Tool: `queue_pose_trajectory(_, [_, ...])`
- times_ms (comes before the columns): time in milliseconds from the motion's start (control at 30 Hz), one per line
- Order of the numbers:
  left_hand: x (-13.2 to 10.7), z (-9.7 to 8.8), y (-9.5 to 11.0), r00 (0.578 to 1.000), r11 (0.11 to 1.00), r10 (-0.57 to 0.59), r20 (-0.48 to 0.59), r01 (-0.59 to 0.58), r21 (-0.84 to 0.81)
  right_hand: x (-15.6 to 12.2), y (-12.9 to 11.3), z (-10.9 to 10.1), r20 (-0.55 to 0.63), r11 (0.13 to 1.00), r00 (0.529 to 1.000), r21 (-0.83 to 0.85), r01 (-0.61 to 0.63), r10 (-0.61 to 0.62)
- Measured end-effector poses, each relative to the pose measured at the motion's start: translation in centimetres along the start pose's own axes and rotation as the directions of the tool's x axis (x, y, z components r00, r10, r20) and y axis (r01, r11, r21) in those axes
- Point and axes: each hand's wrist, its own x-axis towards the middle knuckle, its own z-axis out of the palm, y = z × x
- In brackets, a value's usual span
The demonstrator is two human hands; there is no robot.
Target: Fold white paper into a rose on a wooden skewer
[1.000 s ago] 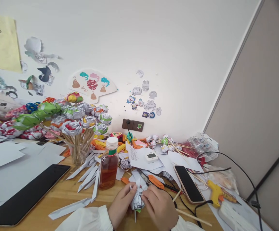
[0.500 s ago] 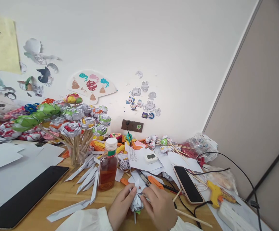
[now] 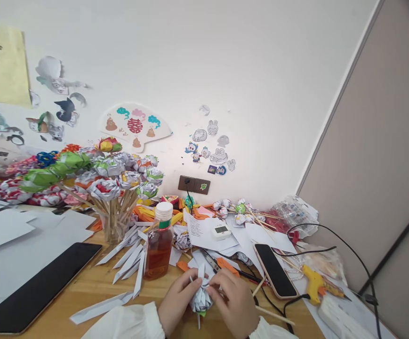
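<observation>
A white folded paper flower (image 3: pixel 201 296) with a bit of green at its base sits between my two hands, low in the middle of the view. My left hand (image 3: pixel 179 299) grips its left side, thumb near the top. With thumb and fingertips, my right hand (image 3: pixel 233 301) pinches a paper petal at the flower's upper right. One pointed white strip stands up from the top of the flower. Long folded white paper strips (image 3: pixel 128 263) lie to the left of my hands. An amber bottle (image 3: pixel 157 247) with a white cap stands just behind my left hand.
Paper flowers on sticks fill a clear cup (image 3: pixel 114 226) at the left. A black tablet (image 3: pixel 42 292) lies in front of it. On the right are a phone (image 3: pixel 275 270), a yellow glue gun (image 3: pixel 313 285), loose cables and a white power strip (image 3: pixel 338 315). A timer (image 3: pixel 221 230) rests on paper.
My right fingers have shifted slightly up along the flower's edge. The wooden stick by my right hand has moved a little to the left. The flower stays in my left hand.
</observation>
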Motion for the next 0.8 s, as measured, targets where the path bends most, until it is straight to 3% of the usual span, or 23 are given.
queue_pose_trajectory(133, [-0.09, -0.04, 0.14, 1.000, 1.000, -0.002, 0.010, 0.002, 0.019, 0.28, 0.07, -0.34, 0.018, 0.990, 0.995, 0.103, -0.100, 0.099])
queue_pose_trajectory(433, [-0.18, -0.12, 0.16, 0.999, 0.999, -0.042, 0.033, 0.043, -0.016, 0.44, 0.33, -0.33, 0.062, 0.985, 0.992, 0.124, -0.120, 0.112])
queue_pose_trajectory(633, [-0.03, -0.20, 0.09, 0.996, 0.995, -0.080, 0.035, 0.082, -0.060, 0.13, 0.71, 0.14, 0.027, 1.000, 0.999, -0.011, -0.028, 0.028])
queue_pose_trajectory(800, [-0.10, 0.20, 0.18, 0.975, 0.971, -0.221, -0.032, 0.216, -0.106, 0.14, 0.53, -0.08, -0.008, 0.984, 0.998, -0.165, 0.061, -0.064])
